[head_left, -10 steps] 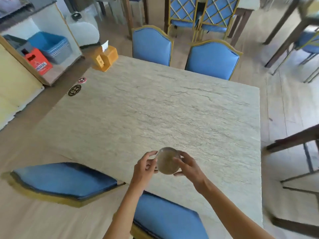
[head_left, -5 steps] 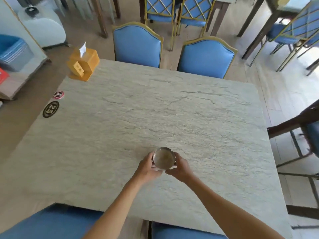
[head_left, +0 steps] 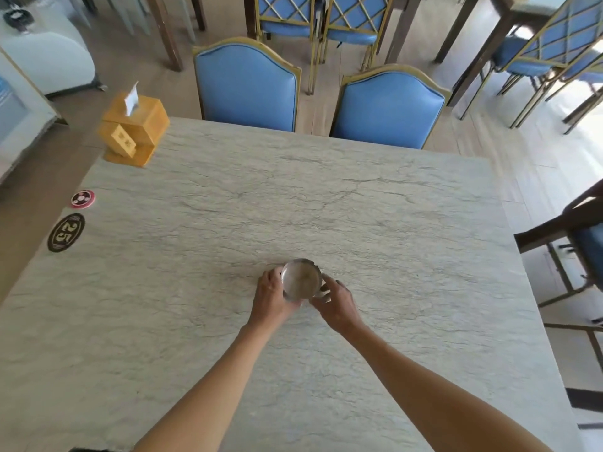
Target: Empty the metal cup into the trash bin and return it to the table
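A small round metal cup (head_left: 301, 278) stands upright on the pale marble table (head_left: 375, 223), near its middle, mouth up, with nothing visible inside. My left hand (head_left: 272, 296) wraps its left side. On the cup's right side, my right hand (head_left: 336, 303) has its fingers against the wall. Both forearms reach in from the bottom edge. No trash bin shows in the head view.
A wooden tissue box (head_left: 133, 130) stands at the table's far left corner. A red round sticker (head_left: 83, 198) and a black oval "25" tag (head_left: 66, 232) lie by the left edge. Two blue chairs (head_left: 248, 86) face the far side; more chairs and tables stand behind.
The cup was held above the table's near edge. Both hands carried it forward and down, and it now rests on the marble. The view moved closer over the table.
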### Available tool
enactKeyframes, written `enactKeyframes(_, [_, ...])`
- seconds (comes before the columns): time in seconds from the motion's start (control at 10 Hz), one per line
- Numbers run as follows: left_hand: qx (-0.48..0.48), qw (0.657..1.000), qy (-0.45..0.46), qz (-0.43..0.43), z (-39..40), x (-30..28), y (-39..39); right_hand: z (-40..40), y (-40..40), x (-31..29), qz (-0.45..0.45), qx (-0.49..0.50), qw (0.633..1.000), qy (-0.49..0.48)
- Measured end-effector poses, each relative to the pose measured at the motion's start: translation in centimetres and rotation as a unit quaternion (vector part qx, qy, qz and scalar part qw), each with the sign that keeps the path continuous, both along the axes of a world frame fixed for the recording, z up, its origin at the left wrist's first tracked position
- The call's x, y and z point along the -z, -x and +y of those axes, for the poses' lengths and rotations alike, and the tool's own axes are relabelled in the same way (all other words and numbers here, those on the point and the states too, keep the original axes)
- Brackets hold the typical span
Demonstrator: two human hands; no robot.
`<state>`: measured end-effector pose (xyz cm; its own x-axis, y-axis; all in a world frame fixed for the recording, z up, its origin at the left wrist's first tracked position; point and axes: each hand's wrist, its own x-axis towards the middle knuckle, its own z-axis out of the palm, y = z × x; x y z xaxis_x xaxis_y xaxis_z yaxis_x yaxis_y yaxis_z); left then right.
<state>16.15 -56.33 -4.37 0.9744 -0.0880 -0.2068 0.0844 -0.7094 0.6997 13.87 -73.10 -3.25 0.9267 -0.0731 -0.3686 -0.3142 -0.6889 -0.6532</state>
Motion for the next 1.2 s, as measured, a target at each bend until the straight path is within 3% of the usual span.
enactKeyframes(0.4, [0.029,0.995,-0.096,0.008,-2.7,0.3,-6.2,-2.1,0.5,1.0,-0.034,-0.047,0.993,0.101])
enactKeyframes(0.9, [0.034,0.991,-0.127,0.02,-4.4,0.5,-14.3,-3.1,-4.5,0.7,-0.069,-0.018,0.994,0.081])
enactKeyframes(1.2, [0.005,0.993,-0.111,0.026,-4.4,-0.2,-12.4,-3.0,-4.1,-0.4,-0.083,-0.017,0.993,0.087])
